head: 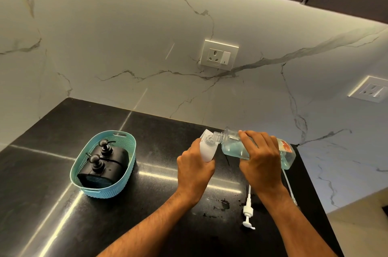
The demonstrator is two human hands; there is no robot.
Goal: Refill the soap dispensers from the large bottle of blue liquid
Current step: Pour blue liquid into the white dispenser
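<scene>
My right hand [261, 158] grips the large clear bottle [232, 146] of pale blue liquid, tipped nearly flat with its threaded neck pointing left. Its open neck meets the mouth of a small white dispenser [206, 149], which my left hand [194, 169] holds from below, tilted toward the bottle. The blue liquid lies along the bottle's lower side. A white pump head [247, 211] with its tube lies on the black counter below my right forearm. Two black pump dispensers [100, 162] stand in a teal basket [128, 172] at the left.
The black counter [147, 214] ends at a marble wall with a socket [219, 53] behind and another socket [370, 89] at the right. Small dark drops of spill [222, 206] lie near the pump head. The counter's right edge drops off beside my right arm.
</scene>
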